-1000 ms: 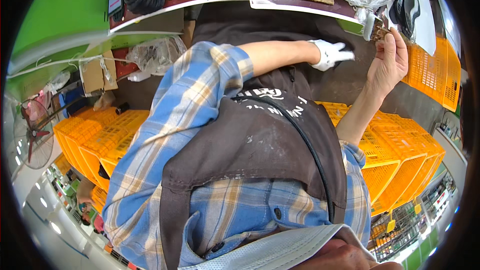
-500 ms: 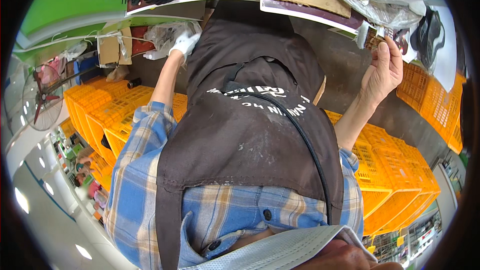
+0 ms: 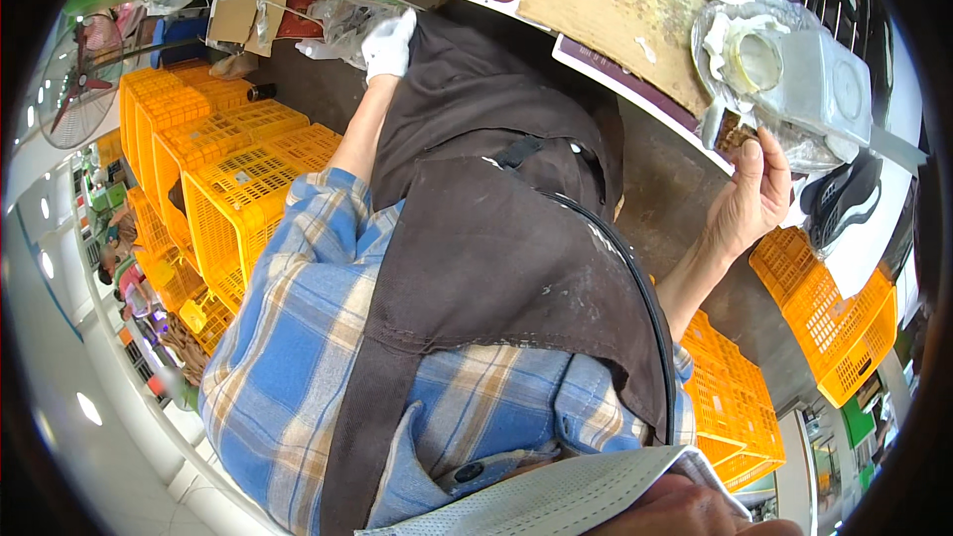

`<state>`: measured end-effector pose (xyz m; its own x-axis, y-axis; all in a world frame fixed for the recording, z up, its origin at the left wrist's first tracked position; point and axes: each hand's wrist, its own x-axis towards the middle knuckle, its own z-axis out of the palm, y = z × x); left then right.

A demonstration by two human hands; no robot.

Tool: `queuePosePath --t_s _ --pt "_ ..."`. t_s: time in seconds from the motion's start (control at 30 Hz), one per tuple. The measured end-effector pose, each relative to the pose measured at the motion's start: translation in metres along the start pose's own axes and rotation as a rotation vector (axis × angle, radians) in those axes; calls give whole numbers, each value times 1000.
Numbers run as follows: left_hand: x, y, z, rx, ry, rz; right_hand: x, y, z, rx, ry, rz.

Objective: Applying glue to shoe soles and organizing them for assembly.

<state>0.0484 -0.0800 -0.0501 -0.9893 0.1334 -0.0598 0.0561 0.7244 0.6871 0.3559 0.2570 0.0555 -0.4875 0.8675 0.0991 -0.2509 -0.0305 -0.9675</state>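
Observation:
My right hand (image 3: 752, 194) pinches a small brush (image 3: 735, 133) between thumb and fingers. The brush has pale bristles and a stained brown body. It is at the near edge of a plastic-wrapped round tray (image 3: 702, 45), which bears a crusted round pot (image 3: 751, 62) and a translucent plastic tub (image 3: 829, 84). My left hand (image 3: 387, 48), in a white glove, is beside my dark apron (image 3: 496, 248), close to a crumpled clear plastic bag (image 3: 342, 22). One fingertip points up; the other fingers are hidden, so its grip cannot be made out.
A worn brown board (image 3: 606, 15) lies on the bench. A black shoe (image 3: 844, 201) rests at the right, above an orange crate (image 3: 834, 318). More orange crates (image 3: 233, 199) stand to the left, near a fan (image 3: 84, 84). A black cord (image 3: 635, 283) crosses my apron.
The view has turned, showing more of the bench's right side. My right hand, still gripping the brush, is closer to the tray. My left hand has turned, its fingertip now pointing upward.

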Motion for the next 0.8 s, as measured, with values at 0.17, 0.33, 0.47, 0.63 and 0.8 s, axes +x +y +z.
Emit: queuePosePath --t_s 0.17,0.33,0.47,0.63,0.8 --pt "23 51 -4 -368 126 -2 6 -2 18 -73 -22 117" --pt "29 44 10 -384 86 -10 13 7 38 -101 -87 83" --pt "24 15 14 -249 3 32 10 12 49 -93 -90 95" --pt "25 -33 23 88 -25 -32 -7 23 58 -169 4 85" --pt "47 -73 13 157 -160 10 -27 34 68 -175 63 52"
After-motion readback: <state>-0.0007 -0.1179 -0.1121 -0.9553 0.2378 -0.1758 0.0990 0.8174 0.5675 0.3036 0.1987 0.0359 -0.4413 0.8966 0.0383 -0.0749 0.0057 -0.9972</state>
